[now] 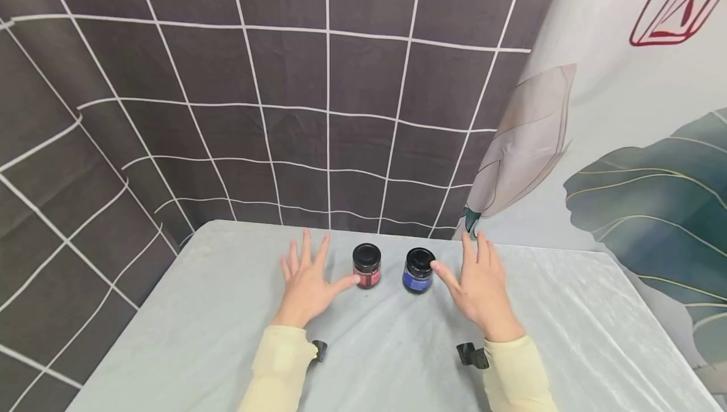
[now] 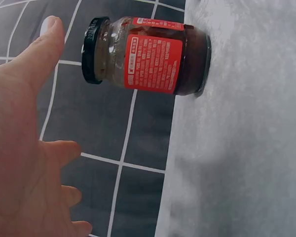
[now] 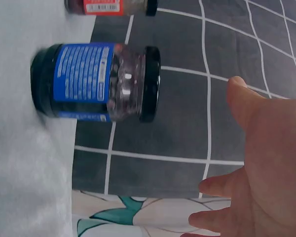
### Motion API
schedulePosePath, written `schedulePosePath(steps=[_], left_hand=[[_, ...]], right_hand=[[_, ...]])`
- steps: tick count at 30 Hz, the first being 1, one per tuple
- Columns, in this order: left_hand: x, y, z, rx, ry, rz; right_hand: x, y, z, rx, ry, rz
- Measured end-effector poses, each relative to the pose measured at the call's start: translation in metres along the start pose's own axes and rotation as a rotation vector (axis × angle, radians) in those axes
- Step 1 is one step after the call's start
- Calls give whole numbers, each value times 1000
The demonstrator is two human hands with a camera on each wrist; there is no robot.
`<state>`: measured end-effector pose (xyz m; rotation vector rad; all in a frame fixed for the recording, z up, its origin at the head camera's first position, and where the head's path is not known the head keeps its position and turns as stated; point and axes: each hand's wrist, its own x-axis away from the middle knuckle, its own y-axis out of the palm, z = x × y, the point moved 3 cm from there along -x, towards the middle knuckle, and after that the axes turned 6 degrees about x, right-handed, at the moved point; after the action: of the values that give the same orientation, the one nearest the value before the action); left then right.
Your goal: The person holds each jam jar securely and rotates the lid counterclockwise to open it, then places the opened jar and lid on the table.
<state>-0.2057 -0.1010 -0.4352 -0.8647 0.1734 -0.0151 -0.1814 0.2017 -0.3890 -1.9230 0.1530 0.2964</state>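
Note:
Two small glass jars with black lids stand upright on the cloth-covered table. The left one, a red-labelled jar (image 1: 366,266), shows dark contents behind its label in the left wrist view. To its right is a blue-labelled jar (image 1: 418,271), a short gap between them. My left hand (image 1: 308,286) is spread beside the red-labelled jar, its thumb overlapping the jar's lower left in the head view. On the other side, my right hand (image 1: 479,285) has its fingers extended, with the thumb tip at the blue-labelled jar's right edge in that view. Both palms hold nothing.
A pale grey cloth covers the table (image 1: 386,361). Behind it hangs a dark curtain (image 1: 284,65) with a white grid, and at the right a white curtain (image 1: 602,109) with leaf prints. Black wrist mounts (image 1: 472,356) sit at both cuffs.

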Motion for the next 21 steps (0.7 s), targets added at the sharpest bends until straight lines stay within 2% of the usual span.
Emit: schedulePosePath(steps=[4, 8, 21], left_hand=[[-1, 4, -1, -13, 3, 2], [-1, 6, 1, 12, 19, 17], [-2, 12, 2, 51, 12, -9]], right_hand=[[0, 3, -6, -9, -1, -9], [0, 5, -11, -22, -7, -4], [-2, 12, -26, -42, -13, -38]])
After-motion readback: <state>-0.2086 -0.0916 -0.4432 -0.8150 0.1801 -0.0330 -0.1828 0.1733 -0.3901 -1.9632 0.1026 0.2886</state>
